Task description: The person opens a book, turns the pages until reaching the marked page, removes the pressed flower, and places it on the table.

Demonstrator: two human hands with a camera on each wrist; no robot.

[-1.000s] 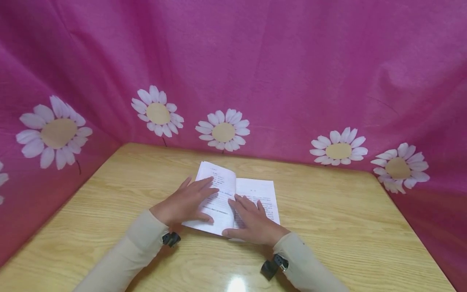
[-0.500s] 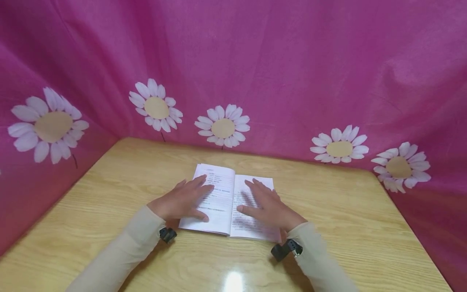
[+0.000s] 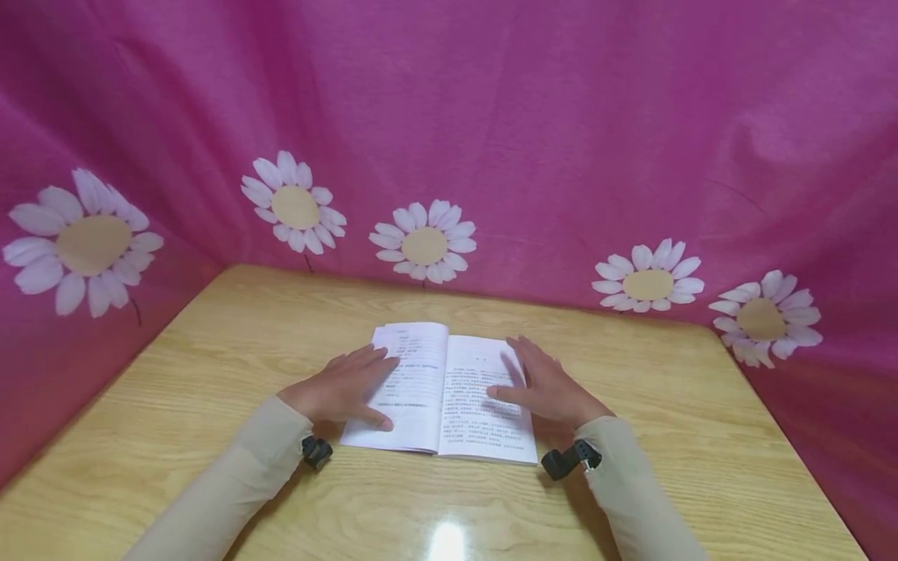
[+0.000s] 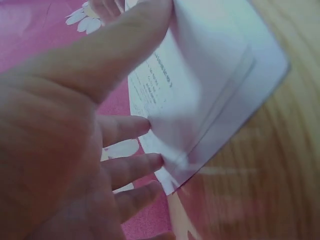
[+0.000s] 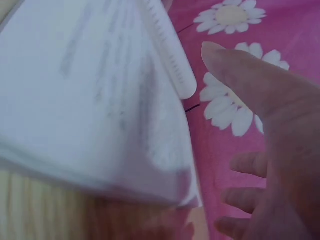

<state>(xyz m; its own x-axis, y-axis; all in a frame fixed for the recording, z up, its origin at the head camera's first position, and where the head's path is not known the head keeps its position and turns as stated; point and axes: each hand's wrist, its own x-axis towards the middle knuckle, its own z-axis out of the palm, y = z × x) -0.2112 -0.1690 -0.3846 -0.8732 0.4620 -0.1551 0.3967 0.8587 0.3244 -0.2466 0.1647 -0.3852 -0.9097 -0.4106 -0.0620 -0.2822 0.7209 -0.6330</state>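
An open book (image 3: 480,425) with printed pages lies on the wooden table in the head view. My left hand (image 3: 344,388) is over the outer part of the left page, fingers extended and thumb apart. In the left wrist view, the fingertips of that hand (image 4: 60,120) reach the edge of the book's pages (image 4: 220,60). At the right page's outer edge is my right hand (image 3: 557,389), its thumb over the print and its fingers spread. The right wrist view has this hand (image 5: 285,110) apart from the blurred page (image 5: 85,100), gripping nothing.
The wooden table (image 3: 701,436) extends around the book on every side. A pink cloth (image 3: 533,140) with daisies hangs behind it and along both sides. Each sleeved wrist wears a small black camera, one on the left (image 3: 317,452) and one on the right (image 3: 570,461).
My right hand has moved right, from the book's middle to the right page's outer edge, uncovering the print. The left page lies flatter. My left hand has shifted only slightly left.
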